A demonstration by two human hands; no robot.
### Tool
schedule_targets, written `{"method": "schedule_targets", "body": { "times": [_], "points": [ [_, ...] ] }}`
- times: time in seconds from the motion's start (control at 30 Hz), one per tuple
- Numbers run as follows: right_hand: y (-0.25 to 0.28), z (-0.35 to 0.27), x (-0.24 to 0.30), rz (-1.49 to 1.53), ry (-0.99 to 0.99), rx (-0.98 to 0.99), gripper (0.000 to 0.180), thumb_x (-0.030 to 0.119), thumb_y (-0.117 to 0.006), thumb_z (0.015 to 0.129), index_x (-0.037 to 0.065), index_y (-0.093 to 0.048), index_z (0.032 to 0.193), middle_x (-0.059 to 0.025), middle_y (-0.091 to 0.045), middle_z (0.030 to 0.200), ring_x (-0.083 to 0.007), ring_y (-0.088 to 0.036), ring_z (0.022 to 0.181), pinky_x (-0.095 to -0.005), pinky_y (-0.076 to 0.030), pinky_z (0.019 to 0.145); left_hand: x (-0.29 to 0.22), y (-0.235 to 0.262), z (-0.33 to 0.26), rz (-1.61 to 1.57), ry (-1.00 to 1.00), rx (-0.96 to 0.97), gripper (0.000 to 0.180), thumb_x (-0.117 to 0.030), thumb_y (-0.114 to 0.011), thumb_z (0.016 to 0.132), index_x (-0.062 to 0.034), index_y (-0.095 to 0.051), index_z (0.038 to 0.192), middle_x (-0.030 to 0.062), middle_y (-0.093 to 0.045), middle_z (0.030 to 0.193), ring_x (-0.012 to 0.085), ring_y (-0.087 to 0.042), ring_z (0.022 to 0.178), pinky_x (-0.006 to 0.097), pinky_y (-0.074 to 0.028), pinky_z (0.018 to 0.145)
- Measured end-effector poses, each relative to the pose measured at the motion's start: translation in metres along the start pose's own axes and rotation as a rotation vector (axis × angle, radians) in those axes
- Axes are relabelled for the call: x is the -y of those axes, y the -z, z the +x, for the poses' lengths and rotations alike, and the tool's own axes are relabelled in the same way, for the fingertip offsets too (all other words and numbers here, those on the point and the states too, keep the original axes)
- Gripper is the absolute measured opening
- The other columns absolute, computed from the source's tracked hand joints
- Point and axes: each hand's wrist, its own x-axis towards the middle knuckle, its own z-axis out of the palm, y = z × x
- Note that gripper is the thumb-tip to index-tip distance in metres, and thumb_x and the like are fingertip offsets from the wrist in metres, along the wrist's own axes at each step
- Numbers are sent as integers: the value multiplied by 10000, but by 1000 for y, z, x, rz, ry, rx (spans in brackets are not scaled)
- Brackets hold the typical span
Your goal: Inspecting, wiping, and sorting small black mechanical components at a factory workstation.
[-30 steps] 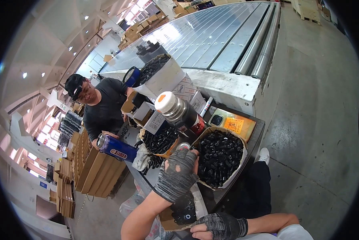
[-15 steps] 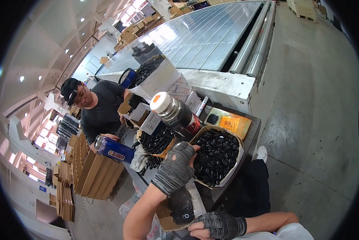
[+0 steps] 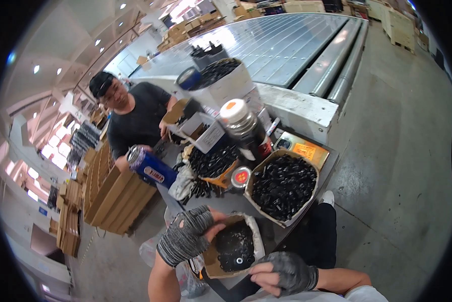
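My left hand, in a grey fingerless glove, is at the left rim of a small cardboard box. Its thumb and forefinger stand apart, with nothing visible between them. Small black parts and one pale ring lie inside that box. My right hand, gloved alike, is closed beside the box's near right corner; curled fingers hide whatever they may hold. Just beyond stands a larger open box full of black plastic parts. A round tin with a red-and-yellow top sits to its left.
A white-capped bottle, an orange-labelled phone-like item, another box of black parts and a blue can-shaped container crowd the table. A co-worker stands across at left. Behind is a roller-edged metal platform.
My left hand has drawn back from between the two boxes of parts to the small box's left rim, uncovering the round tin. My right hand stays near the small box. The view has shifted.
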Motion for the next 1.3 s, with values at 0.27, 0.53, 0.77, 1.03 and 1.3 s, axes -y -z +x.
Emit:
{"method": "schedule_targets", "body": {
  "times": [0.27, 0.53, 0.77, 1.03, 1.3],
  "points": [
    [17, -17, 1, -255, -176, -67, 263, -21, -700, 792, 80, -620, 1021, -97, -693, 984, -247, -674, 725, -339, -535, 636, 26, -5, -66, -86, 29, 42, 258, -77, -729, 840, -67, -692, 1095, 129, -695, 1003, 308, -688, 870, 383, -555, 750],
    [-3, -18, 15, -375, -230, -20, 258, -44, -677, 802, 80, -613, 1019, -110, -694, 955, -264, -680, 748, -351, -537, 667, 22, -52, -50, 217, -104, 505, 814, -281, -812, 741, -92, -450, 1445, 225, -495, 1388, 354, -538, 1253, 427, -484, 992],
    [-7, 5, 21, -389, -135, 11, 268, -42, -667, 806, 80, -606, 1037, -100, -690, 958, -256, -676, 732, -359, -534, 650, 40, -101, -52, 154, -372, 298, 396, -112, -502, 901, 15, -516, 1276, 264, -568, 1250, 360, -650, 1042, 415, -531, 881],
    [-17, 77, 14, -634, -130, 412, 244, 76, -724, 813, 75, -636, 1041, -84, -665, 993, -262, -663, 857, -347, -532, 730, 47, -58, -59, -53, -267, -121, 253, -143, -708, 862, -10, -670, 1074, 154, -677, 1016, 315, -684, 938, 393, -550, 813],
    [-33, 83, -19, -626, -198, 784, 311, 220, -642, 908, 47, -631, 1166, -130, -646, 1015, -293, -656, 932, -399, -530, 786, 147, -30, -29, -5, 269, -429, 316, -283, -746, 840, -106, -682, 1095, 158, -704, 954, 336, -683, 952, 437, -534, 853]
  ]
}}
